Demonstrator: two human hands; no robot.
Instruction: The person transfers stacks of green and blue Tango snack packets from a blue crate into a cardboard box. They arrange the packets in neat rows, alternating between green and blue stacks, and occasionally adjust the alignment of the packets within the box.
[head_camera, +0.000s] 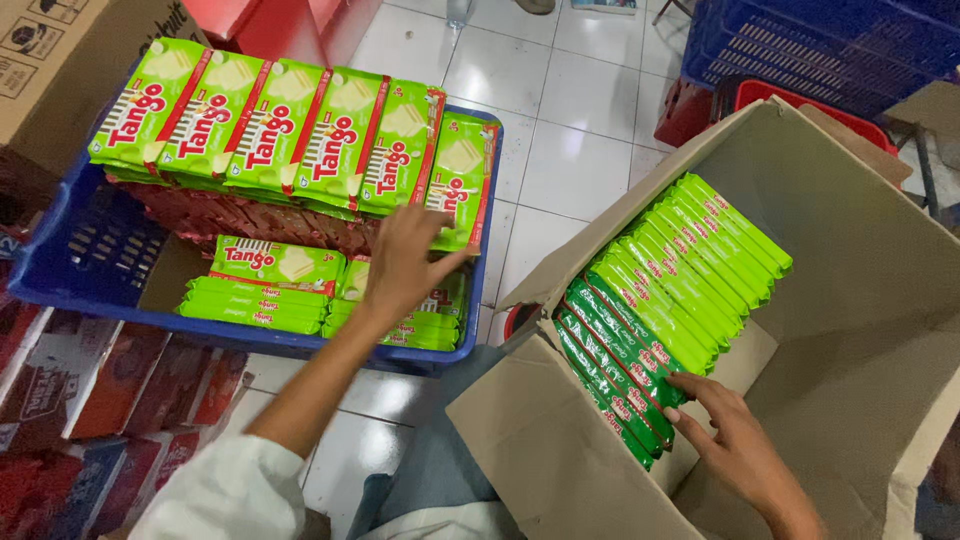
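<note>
My left hand (405, 262) reaches into a blue plastic crate (60, 250) and rests its fingers on a light green wafer packet (458, 180) at the right end of a row of such packets (270, 125). More green packets (275, 265) lie stacked lower in the crate, over red ones (250, 220). My right hand (725, 435) is inside an open cardboard box (860, 290), its fingertips touching the near end of a row of green packets (640, 330) standing on edge. Neither hand has lifted anything.
Red packaged goods (90, 390) are stacked at lower left. A brown carton (60, 60) stands at upper left. Blue crates (820, 40) and a red basket (770, 95) sit at upper right on the white tiled floor (570, 110).
</note>
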